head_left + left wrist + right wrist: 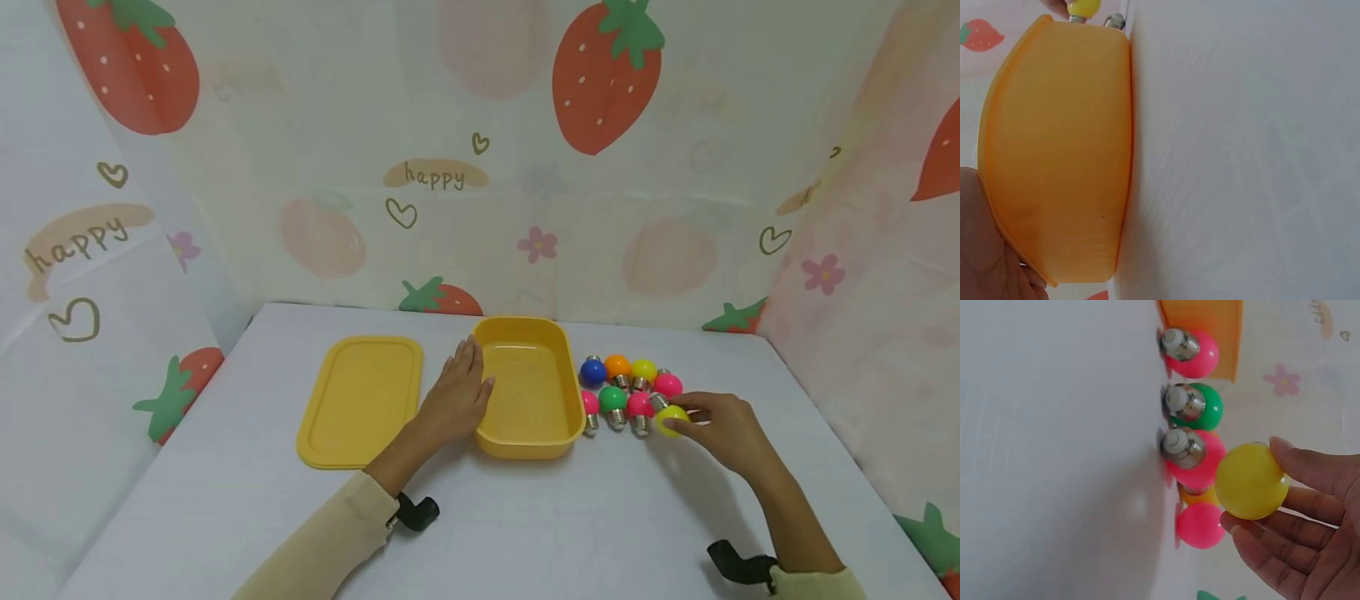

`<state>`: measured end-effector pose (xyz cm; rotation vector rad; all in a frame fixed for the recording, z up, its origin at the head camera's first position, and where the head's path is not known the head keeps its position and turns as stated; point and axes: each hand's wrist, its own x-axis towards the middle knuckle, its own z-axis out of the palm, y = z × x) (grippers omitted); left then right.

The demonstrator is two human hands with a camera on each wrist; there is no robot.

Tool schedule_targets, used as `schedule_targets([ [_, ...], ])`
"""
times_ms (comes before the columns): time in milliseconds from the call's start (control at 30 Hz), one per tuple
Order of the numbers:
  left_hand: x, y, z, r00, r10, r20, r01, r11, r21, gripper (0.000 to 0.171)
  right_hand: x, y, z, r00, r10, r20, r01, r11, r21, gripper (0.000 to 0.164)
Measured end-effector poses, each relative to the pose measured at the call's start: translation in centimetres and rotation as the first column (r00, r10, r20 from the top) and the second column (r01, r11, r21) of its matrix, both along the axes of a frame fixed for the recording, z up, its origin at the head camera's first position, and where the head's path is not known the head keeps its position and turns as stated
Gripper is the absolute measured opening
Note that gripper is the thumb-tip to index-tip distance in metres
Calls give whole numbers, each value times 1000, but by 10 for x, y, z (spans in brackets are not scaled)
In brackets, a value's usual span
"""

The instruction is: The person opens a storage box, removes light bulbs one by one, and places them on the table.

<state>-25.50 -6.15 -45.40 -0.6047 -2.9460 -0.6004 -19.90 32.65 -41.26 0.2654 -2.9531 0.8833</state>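
My right hand pinches a yellow light bulb between thumb and fingertips, at the right end of a group of bulbs. In the head view its silver screw base points up and left. My left hand rests with straight fingers on the left rim of a yellow plastic box, which has no bulbs in it. Close to the held bulb are a pink bulb in the front row and another pink bulb behind.
Beside the box's right wall lie a green bulb, a blue bulb, an orange bulb and others in two rows. A flat yellow lid lies left of the box on the white table. A strawberry-print cloth hangs behind.
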Motion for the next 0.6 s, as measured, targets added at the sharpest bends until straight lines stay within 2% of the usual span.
schedule_targets([
  [600, 1, 0, 1, 1000, 0, -2, 0, 1000, 3, 65, -7, 13, -11, 995, -52, 84, 53, 998, -17, 45],
])
